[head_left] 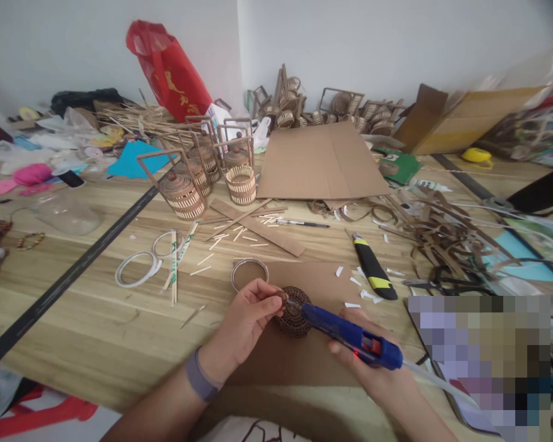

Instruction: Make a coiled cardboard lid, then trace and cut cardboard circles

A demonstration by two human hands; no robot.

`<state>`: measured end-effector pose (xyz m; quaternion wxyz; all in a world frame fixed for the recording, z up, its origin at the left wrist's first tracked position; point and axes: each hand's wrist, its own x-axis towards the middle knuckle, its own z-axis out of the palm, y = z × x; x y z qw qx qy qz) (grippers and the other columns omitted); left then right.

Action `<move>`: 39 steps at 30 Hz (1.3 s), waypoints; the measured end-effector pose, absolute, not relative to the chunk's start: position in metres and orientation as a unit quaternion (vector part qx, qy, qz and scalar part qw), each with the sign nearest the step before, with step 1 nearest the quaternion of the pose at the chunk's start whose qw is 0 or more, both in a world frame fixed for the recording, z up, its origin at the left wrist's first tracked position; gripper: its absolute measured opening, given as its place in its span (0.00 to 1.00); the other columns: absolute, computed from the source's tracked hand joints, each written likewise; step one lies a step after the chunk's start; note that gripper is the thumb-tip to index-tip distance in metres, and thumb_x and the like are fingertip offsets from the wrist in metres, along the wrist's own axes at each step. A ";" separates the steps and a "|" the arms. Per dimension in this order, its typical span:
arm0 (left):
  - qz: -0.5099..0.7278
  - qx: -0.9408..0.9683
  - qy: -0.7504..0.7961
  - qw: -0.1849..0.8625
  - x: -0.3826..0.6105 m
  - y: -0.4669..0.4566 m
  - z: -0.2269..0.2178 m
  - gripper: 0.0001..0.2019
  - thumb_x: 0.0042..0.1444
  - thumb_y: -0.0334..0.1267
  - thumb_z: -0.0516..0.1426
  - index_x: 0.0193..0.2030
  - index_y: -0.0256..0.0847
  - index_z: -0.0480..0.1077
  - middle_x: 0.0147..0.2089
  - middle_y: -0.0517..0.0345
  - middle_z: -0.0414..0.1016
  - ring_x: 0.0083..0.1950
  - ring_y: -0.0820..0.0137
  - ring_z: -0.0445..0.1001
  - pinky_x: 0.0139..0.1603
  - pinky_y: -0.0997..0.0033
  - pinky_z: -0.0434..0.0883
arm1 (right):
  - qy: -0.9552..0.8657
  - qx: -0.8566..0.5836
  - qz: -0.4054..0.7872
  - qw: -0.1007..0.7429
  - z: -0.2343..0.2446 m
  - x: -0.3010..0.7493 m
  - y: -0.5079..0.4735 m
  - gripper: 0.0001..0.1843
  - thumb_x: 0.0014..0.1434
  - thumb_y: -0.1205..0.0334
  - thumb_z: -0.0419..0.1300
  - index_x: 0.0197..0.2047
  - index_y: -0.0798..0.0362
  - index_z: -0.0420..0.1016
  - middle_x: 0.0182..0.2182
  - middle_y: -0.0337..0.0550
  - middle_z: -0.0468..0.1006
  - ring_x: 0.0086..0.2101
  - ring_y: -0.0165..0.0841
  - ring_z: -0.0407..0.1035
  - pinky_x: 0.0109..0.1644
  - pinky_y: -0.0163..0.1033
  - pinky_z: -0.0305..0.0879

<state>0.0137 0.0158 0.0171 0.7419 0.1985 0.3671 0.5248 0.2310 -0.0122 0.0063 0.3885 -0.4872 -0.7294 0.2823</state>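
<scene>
My left hand (249,316) pinches a small brown coiled piece (282,298) between thumb and fingertips. My right hand (380,377) is wrapped round a blue hot glue gun (345,331), whose red light glows and whose nozzle points left at the small piece. Whether nozzle and piece touch I cannot tell. Just below them a round dark brown coiled disc (295,322) lies on a brown cardboard sheet (276,362). A roll of tape (250,261) stands at the sheet's far edge, behind my left hand.
Beyond the sheet lie a utility knife (373,267), a pen (303,223) and several short sticks. Small lidded baskets (181,196) with handles stand farther back, beside a large cardboard panel (320,162). Brown strips (437,230) and scissors (447,286) cover the right side.
</scene>
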 end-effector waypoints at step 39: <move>0.511 0.172 0.358 0.762 0.014 0.015 0.020 0.20 0.34 0.37 0.78 0.30 0.36 0.75 0.31 0.58 0.82 0.30 0.77 0.78 0.33 0.83 0.75 | -0.737 -0.483 0.251 0.401 0.009 0.229 -0.011 0.25 0.65 0.42 0.58 0.24 0.49 0.62 0.20 0.34 0.63 0.23 0.34 0.61 0.30 0.39 0.59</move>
